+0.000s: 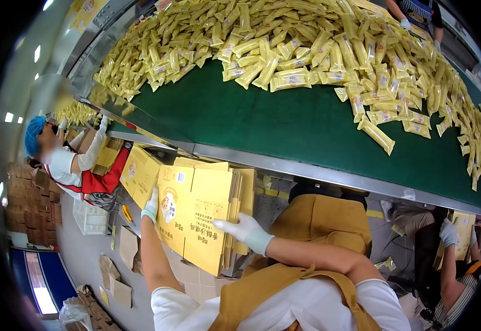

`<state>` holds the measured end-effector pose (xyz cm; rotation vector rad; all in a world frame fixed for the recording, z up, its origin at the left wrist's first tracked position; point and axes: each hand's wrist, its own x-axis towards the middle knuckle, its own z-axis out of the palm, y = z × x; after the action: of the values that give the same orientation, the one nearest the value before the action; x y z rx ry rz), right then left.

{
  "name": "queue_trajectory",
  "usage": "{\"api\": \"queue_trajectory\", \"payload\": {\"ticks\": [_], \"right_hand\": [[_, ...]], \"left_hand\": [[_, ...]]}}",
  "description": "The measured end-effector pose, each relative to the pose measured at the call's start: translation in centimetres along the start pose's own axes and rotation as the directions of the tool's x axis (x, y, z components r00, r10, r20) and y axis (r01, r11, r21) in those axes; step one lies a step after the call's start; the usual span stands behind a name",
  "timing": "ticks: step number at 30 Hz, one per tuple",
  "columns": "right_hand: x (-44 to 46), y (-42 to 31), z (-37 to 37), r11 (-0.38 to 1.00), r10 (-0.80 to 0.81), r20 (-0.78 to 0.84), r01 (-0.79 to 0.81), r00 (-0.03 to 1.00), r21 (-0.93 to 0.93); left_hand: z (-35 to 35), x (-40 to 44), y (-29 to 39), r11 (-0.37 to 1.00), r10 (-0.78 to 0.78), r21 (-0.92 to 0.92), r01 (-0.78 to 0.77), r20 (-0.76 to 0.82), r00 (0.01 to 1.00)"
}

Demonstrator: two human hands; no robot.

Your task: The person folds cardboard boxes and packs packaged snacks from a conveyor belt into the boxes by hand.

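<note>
Grey factory floor (94, 254) spreads below a green-topped bench (251, 118) with a metal edge, which crosses the view from ten o'clock round to four. Yellow wrapped packets (284, 41) are heaped over its far side from eleven o'clock to three, and one loose packet (377, 135) lies at the heap's near fringe, between two and three. Close to the middle, between seven and eight o'clock, is the stack of flattened yellow cartons (193, 207), tilted, with its printed face showing. The left hand (150, 205), gloved, holds the stack's left side at eight o'clock; the right hand (246, 231), also gloved, touches its right edge at six, one digit lying over the front, though whether it grips cannot be told. More flat cartons (139, 175) sit just beside the stack at nine o'clock. Farther out at nine, a co-worker in a blue cap (75, 160) stands at the bench; another co-worker (453, 284), between three and five, has gloved hands at a yellow carton (464, 231). Past eight o'clock stand a white crate (90, 218) and piled brown boxes (33, 212).
</note>
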<state>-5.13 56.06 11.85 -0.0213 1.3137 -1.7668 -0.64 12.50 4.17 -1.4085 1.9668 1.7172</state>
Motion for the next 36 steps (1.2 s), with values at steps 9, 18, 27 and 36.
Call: {"api": "queue_trajectory", "payload": {"ticks": [9, 18, 27, 36], "right_hand": [[0.7, 0.0, 0.5, 0.992, -0.047, -0.014, 0.049, 0.999, 0.119], [-4.8, -5.0, -5.1, 0.953, -0.27, 0.106, 0.249, 0.957, 0.175], [-12.9, -16.7, -18.9, 0.754, -0.653, -0.027, 0.646, 0.757, -0.122], [-16.1, -11.8, -31.9, 0.592, -0.805, -0.319, 0.632, 0.501, -0.501]], "left_hand": [[-4.3, 1.8, -3.4, 1.0, 0.016, 0.011, -0.016, 0.0, 1.0], [3.8, -16.6, 6.5, 0.928, 0.243, -0.357, -0.103, 0.372, 0.896], [21.8, -13.9, 14.5, 0.604, 0.796, -0.332, -0.724, 0.216, 0.565], [36.9, -7.1, 14.2, 0.225, 0.973, -0.261, -0.939, 0.121, 0.199]]}}
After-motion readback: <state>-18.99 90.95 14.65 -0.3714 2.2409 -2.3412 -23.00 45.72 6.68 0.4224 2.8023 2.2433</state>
